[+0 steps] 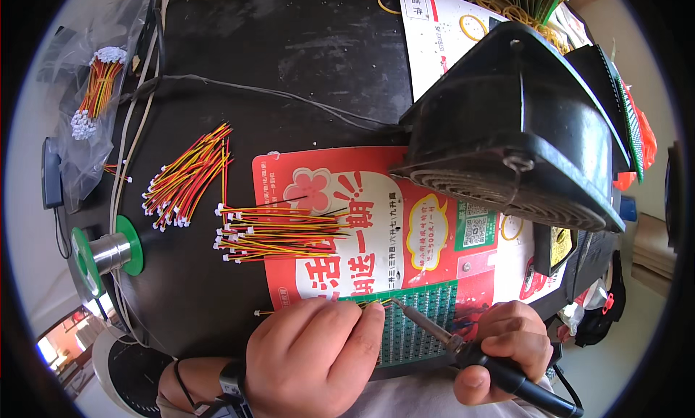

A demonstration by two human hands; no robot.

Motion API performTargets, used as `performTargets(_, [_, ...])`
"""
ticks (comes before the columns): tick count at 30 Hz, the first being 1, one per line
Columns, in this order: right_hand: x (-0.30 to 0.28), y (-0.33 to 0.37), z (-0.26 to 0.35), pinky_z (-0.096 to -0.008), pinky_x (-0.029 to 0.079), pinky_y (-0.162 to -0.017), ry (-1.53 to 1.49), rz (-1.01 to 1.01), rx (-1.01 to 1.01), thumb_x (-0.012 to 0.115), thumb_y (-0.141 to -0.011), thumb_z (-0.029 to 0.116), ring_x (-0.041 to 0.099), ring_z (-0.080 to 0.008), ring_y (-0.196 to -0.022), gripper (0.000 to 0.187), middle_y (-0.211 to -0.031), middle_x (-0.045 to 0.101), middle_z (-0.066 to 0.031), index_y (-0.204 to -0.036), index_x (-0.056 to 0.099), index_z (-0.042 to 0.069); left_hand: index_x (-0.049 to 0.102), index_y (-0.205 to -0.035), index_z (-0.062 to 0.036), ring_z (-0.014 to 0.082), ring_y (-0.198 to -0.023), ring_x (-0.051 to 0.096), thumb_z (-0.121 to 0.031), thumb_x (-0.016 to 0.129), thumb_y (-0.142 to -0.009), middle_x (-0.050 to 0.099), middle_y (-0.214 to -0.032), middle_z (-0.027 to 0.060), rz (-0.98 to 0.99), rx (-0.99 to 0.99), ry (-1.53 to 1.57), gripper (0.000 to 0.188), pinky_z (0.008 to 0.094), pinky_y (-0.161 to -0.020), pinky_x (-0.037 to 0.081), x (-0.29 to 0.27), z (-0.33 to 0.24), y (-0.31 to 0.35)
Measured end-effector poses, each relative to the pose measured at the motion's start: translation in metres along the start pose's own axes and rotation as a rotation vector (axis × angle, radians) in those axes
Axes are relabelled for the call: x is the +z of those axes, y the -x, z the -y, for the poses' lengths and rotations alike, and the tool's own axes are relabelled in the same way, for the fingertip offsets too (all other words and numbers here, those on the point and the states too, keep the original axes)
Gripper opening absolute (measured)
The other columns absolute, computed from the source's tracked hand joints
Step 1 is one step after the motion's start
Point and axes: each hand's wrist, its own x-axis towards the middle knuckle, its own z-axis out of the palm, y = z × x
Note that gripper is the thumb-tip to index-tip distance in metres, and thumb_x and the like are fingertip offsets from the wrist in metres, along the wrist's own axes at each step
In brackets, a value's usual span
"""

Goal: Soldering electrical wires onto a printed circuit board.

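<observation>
My left hand (311, 356) is closed in a pinch over the upper left of a green circuit board (416, 342). It holds a thin connector wire (268, 313), whose small white plug sticks out to the left and whose coloured end shows past the fingertips on the board's upper edge. My right hand (510, 345) is wrapped round the black handle of a soldering iron (427, 324). The iron's tip points up and left, at or just above the wire end by my left fingertips; contact cannot be made out. The board lies on a red printed leaflet (434, 269).
Red, yellow and black wires (289, 233) with white plugs lie on the leaflet; another bundle (190, 179) sits left of it. A solder spool (108, 253) stands far left, near cables. A large black fan (499, 121) rises at the right, above a yellow tip cleaner (560, 248).
</observation>
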Motion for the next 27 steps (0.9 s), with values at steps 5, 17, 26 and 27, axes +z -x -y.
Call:
performTargets(5, [-0.004,0.001,-0.001,-0.0274,0.042,-0.047,-0.029,0.034,-0.015,0.074,-0.082,0.031,0.047,-0.0143,-0.047,0.039,-0.058,0.049,-0.0035,-0.091,0.048,0.004,0.07,-0.094,0.0079,0.0222,-0.059,0.059,0.006,0.07,-0.066,0.06,-0.078,0.0102,0.047,0.016,-0.007,0.028,0.0325,-0.05,0.05,-0.004,-0.002,-0.007])
performTargets(17, [-0.001,0.0,0.002,-0.0272,0.042,-0.047,-0.011,0.033,0.035,0.076,-0.081,0.035,0.047,-0.0137,-0.048,0.043,-0.056,0.049,-0.0026,-0.09,0.047,0.005,0.071,-0.094,0.0065,0.0219,-0.059,0.06,0.006,0.07,-0.065,0.06,-0.076,0.0097,0.016,-0.004,-0.032,0.029,0.0326,-0.05,0.05,-0.002,-0.003,-0.005])
performTargets(26, [-0.005,0.0,0.008,-0.0273,0.042,-0.048,0.046,-0.026,0.036,0.077,-0.081,0.036,0.048,-0.0131,-0.049,0.043,-0.056,0.048,-0.0016,-0.09,0.047,0.006,0.071,-0.095,0.0065,0.0217,-0.059,0.059,0.006,0.07,-0.065,0.06,-0.076,0.0093,0.02,0.031,0.01,0.03,0.032,-0.05,0.049,-0.001,-0.004,-0.012])
performTargets(27, [-0.002,0.001,0.005,-0.0274,0.042,-0.048,0.027,-0.018,0.035,0.077,-0.081,0.036,0.048,-0.0131,-0.049,0.043,-0.056,0.048,-0.0016,-0.09,0.047,0.006,0.071,-0.095,0.0065,0.0217,-0.059,0.059,0.006,0.07,-0.065,0.06,-0.076,0.0093,0.026,0.016,-0.009,0.03,0.032,-0.05,0.049,-0.002,-0.004,-0.009])
